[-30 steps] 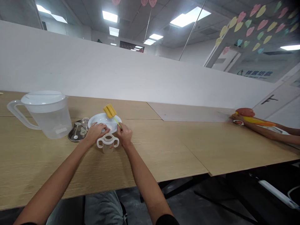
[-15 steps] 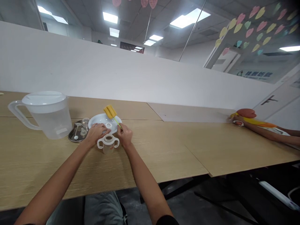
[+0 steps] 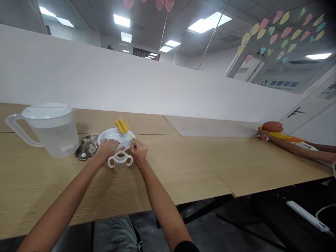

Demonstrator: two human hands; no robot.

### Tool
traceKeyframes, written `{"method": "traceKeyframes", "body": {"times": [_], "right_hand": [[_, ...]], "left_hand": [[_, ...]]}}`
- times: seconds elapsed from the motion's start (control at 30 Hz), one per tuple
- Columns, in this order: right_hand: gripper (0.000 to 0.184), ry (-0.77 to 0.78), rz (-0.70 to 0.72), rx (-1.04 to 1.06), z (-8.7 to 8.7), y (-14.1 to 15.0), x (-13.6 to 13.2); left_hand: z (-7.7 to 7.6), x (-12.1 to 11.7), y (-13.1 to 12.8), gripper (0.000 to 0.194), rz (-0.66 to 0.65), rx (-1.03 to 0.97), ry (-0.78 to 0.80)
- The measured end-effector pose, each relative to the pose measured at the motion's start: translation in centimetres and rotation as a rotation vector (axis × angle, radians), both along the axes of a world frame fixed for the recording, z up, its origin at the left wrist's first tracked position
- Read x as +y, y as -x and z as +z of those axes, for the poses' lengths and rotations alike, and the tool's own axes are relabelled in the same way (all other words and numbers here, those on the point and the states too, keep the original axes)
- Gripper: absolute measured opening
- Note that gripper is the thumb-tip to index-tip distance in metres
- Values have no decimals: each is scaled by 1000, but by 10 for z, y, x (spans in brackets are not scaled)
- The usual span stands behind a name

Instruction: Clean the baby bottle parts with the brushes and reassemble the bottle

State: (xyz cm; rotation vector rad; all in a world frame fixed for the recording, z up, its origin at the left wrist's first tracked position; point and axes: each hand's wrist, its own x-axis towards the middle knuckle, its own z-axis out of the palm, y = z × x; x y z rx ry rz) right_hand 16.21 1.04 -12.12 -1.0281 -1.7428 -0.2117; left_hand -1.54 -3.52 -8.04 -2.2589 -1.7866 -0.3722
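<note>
My right hand is closed round the thin green handle of a yellow sponge bottle brush; its head points up and left above a white bowl. My left hand lies over the bowl's near left side, fingers stretched out and thumb apart from them. Whatever is under its palm is hidden. Close in front of both hands a clear baby bottle with a white two-handled collar stands upright and uncapped. Left of the bowl, a small metal tray holds a teat, a clear cap and a small white stick-like part.
A large translucent lidded pitcher stands on the left of the wooden table. At the far right, another person's arms reach over the table to a doll in yellow and orange. A white wall runs behind.
The white ring seen by my left fingers over the bowl is now out of sight. My left fingers have stretched out over the bowl. The brush stays in my right hand. The view shifts slightly.
</note>
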Motion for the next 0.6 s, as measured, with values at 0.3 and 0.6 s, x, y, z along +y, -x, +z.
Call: {"method": "traceKeyframes", "body": {"times": [0.3, 0.6], "right_hand": [[28, -14, 2, -7, 0, 1, 0], [26, 11, 1, -39, 0, 0, -1]], "left_hand": [[2, 0, -4, 67, 98, 18, 37], [-2, 1, -3, 70, 103, -4, -41]]}}
